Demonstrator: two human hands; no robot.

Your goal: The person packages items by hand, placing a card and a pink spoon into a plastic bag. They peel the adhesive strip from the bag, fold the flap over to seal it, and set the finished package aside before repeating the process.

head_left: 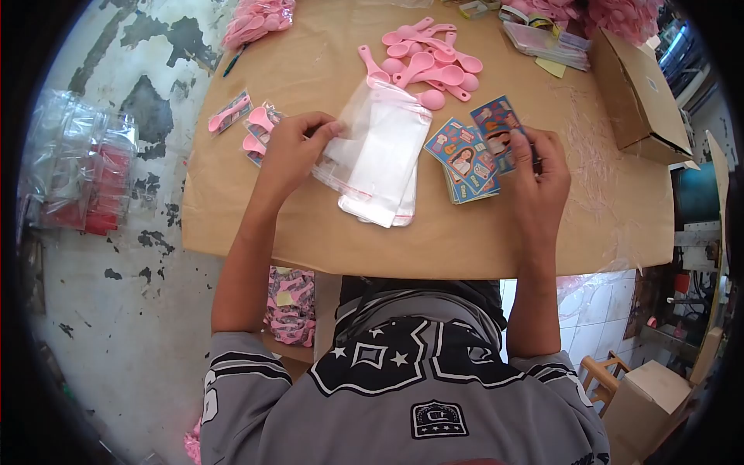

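My left hand pinches the edge of a clear plastic bag, lifted at the left side of a stack of clear bags. In my right hand is a blue printed card, held just above and right of a fanned pile of similar cards. Pink spoons lie in a heap beyond the bags. Left of my left hand are bagged spoons with cards, some of them partly behind the hand.
Bags of pink items lie at the back left. An open cardboard box stands at the right edge of the brown-covered table. A pen is at the far left. Plastic packs sit at the back right.
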